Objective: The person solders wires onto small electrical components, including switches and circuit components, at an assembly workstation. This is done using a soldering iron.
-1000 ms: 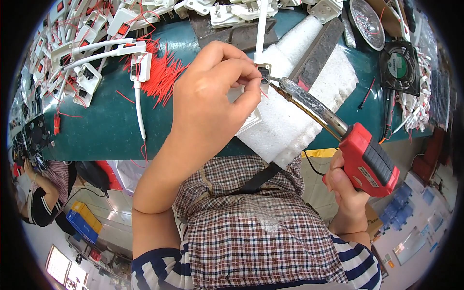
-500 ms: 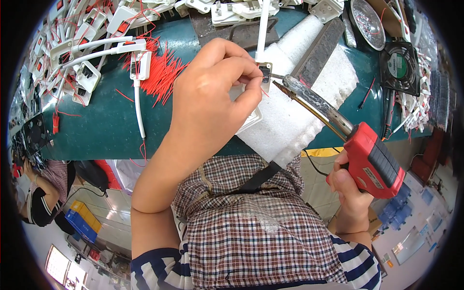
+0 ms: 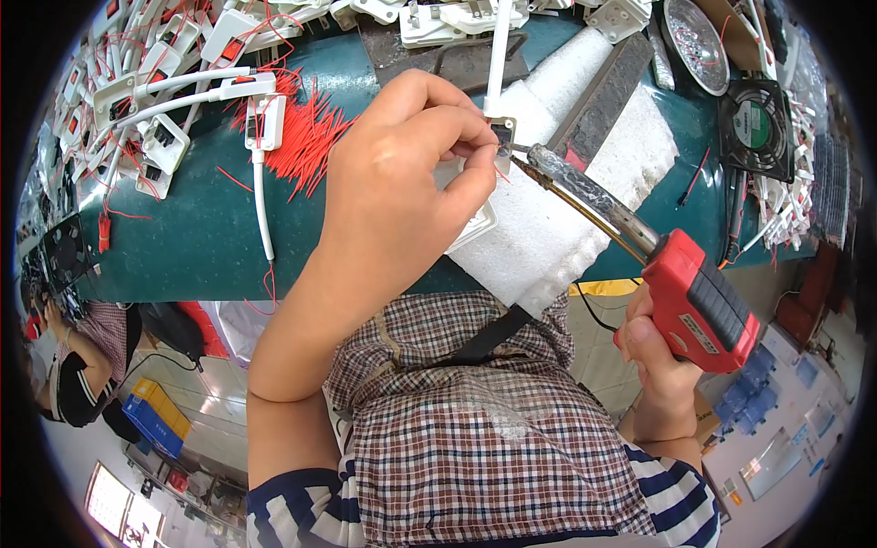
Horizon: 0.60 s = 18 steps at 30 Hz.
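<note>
My left hand (image 3: pixel 402 164) pinches a thin red wire (image 3: pixel 501 173) at a small white plastic switch housing. A black switch (image 3: pixel 501 137) sits in that housing, and a white cable (image 3: pixel 498 55) runs from it toward the far side. My fingers hide most of the wire and part of the housing. In my right hand (image 3: pixel 662 361) is a red soldering gun (image 3: pixel 699 301) with black grip panels, held by its handle. Its metal barrel points up-left, and the tip is at the right side of the switch. A thin brass-coloured tube runs along the barrel.
White foam sheet (image 3: pixel 548 219) lies under the work, with a dark bar (image 3: pixel 603 96) on it. Cut red wires (image 3: pixel 306 137) and many white switch housings (image 3: pixel 164 146) are piled left. A small fan (image 3: pixel 755 128) and metal dish (image 3: pixel 696 46) stand right. Another person (image 3: pixel 78 365) sits far left.
The soldering gun has shifted slightly left and up, its tip now closer to the switch. My left hand stays almost still at the housing.
</note>
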Available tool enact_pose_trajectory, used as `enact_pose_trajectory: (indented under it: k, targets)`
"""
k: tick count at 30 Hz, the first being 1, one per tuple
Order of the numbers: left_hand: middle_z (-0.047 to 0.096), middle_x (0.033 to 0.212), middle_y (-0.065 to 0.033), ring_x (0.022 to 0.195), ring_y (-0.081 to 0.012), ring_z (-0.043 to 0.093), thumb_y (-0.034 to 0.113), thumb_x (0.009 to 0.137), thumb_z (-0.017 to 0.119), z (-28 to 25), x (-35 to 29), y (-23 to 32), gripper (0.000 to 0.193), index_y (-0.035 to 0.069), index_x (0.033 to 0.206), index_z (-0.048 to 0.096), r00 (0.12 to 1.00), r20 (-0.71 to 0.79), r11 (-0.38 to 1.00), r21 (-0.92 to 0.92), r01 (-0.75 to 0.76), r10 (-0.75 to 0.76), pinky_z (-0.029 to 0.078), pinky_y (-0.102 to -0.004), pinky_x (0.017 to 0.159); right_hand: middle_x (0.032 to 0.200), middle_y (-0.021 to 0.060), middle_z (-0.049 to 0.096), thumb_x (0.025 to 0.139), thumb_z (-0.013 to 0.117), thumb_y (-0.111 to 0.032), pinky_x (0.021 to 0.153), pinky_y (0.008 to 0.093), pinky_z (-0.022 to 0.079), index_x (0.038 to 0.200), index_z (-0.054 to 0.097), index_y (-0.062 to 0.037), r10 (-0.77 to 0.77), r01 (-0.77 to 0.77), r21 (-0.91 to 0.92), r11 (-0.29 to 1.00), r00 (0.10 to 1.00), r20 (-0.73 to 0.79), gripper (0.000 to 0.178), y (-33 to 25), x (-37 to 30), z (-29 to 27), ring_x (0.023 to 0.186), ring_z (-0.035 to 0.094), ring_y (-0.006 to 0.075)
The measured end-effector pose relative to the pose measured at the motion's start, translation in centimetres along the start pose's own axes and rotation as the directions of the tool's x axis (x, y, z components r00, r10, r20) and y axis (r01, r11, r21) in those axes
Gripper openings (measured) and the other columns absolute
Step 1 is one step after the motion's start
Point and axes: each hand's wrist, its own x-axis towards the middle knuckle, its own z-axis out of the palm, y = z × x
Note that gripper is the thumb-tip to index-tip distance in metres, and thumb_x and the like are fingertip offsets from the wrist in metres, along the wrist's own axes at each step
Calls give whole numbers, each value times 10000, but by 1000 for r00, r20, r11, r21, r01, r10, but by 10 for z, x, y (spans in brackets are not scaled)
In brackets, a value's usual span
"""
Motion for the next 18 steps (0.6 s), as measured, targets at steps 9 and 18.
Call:
enact_pose_trajectory:
  k: [9, 18]
  targets:
    - [664, 925, -81, 766, -174, 684, -34, 761, 740, 1, 1, 0, 102, -15, 857, 711, 1000, 19, 1000, -10, 2, -2, 569, -270, 680, 730, 60, 534, 857, 711, -144, 442, 234, 367, 997, 553, 27, -27, 32, 78, 996, 997, -66, 271, -6, 0, -5, 470, 455, 83]
    - [637, 949, -113, 767, -184, 694, -80, 774, 723, -2, 1, 10, 111, -58, 878, 690, 992, 67, 994, -36, 106, -104, 592, -277, 697, 909, 42, 648, 805, 749, 41, 654, 286, 507, 1079, 642, 2, -615, 332, -648, 685, 741, -270, 297, 6, 74, -76, 715, 628, 150]
